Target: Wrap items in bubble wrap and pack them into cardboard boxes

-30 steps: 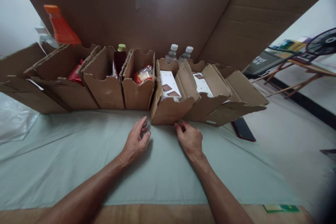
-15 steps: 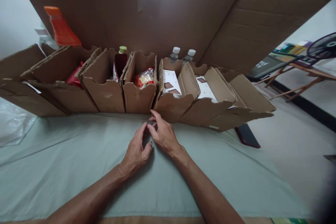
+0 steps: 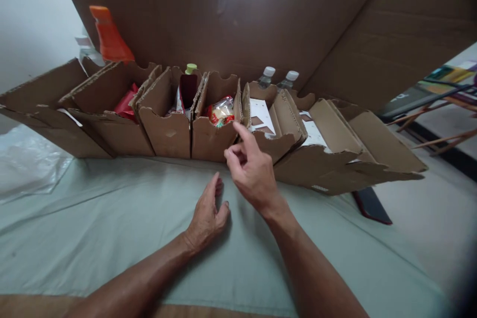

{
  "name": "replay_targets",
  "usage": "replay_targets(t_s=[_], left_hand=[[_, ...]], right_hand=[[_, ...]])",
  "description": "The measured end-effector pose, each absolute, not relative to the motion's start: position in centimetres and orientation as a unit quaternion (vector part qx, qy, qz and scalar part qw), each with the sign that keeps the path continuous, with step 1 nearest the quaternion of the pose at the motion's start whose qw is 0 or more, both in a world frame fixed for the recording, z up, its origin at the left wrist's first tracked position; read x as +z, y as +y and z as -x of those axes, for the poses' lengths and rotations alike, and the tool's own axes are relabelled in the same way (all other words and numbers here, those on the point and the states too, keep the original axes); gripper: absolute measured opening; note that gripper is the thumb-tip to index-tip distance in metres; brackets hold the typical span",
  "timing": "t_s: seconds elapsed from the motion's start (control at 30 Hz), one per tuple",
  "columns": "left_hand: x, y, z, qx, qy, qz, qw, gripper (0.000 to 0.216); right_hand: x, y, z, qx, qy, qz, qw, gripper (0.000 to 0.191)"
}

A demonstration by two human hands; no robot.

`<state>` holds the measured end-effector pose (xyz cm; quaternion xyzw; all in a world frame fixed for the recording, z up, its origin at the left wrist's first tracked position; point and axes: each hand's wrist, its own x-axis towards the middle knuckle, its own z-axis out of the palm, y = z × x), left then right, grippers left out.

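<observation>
My left hand (image 3: 209, 212) rests on the green cloth (image 3: 156, 238), holding nothing, its fingers stretched forward and the thumb apart. My right hand (image 3: 255, 171) is raised in front of the row of cardboard bins. Its index finger points out near the front edge of the middle bin (image 3: 210, 141); the other fingers are partly curled, with nothing visible in them. Inside that bin lies a clear and red snack packet (image 3: 222, 112). A white box with brown diamond shapes (image 3: 262, 115) stands in the bin to its right. Whether the fingertip touches the cardboard I cannot tell.
Further left, bins hold a dark red packet (image 3: 188, 90) and a red packet (image 3: 127, 103). Behind the row stand an orange bottle (image 3: 112, 37), two white-capped bottles (image 3: 266, 78) and a tall cardboard panel (image 3: 268, 20). Clear plastic (image 3: 32, 159) lies at left.
My right hand has lifted away from my left hand, up to the middle bin's front, with its index finger extended. My left hand stays on the cloth. The view has shifted left.
</observation>
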<state>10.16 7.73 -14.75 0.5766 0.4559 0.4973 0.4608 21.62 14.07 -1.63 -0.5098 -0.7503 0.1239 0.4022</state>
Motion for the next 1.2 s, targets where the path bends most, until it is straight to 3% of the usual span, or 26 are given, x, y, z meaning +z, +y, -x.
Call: replay_targets(t_s=[0.1,0.23,0.4,0.57,0.7,0.8,0.93,1.03,1.2], left_hand=[[-15.0,7.9,-10.5,0.506,0.462,-0.549,0.478,0.075],[-14.7,8.8,-10.7,0.573,0.477,-0.453,0.489,0.067],[-11.8,7.5,-8.3,0.644,0.507,-0.377,0.432,0.057],[-10.4,-0.3,-4.2,0.673,0.546,-0.365,0.34,0.052],[-11.1,-4.6,-2.0,0.633,0.585,-0.394,0.32,0.047],[-11.1,-4.2,-1.8,0.611,0.568,-0.446,0.325,0.05],[-10.2,-1.3,-3.2,0.588,0.523,-0.512,0.345,0.069],[-10.1,0.6,-4.8,0.567,0.492,-0.532,0.392,0.075],[-10.6,1.7,-5.4,0.531,0.49,-0.525,0.449,0.054]], right_hand=[[1.2,16.7,-19.9,0.09,-0.765,0.561,0.302,0.057],[2.2,18.2,-18.6,0.054,-0.762,0.596,0.248,0.025],[2.0,12.4,-18.5,0.064,-0.778,0.562,0.274,0.016],[1.9,1.9,-21.5,0.052,-0.809,0.498,0.306,0.018],[1.9,-4.0,-27.0,0.077,-0.782,0.499,0.364,0.014],[1.1,-5.9,-31.4,0.046,-0.679,0.575,0.454,0.005],[-1.1,-5.9,-35.1,0.078,-0.504,0.625,0.591,0.049],[-4.0,-4.7,-35.6,0.17,-0.468,0.639,0.587,0.049],[-9.0,-2.4,-33.5,0.312,-0.491,0.59,0.559,0.05]])
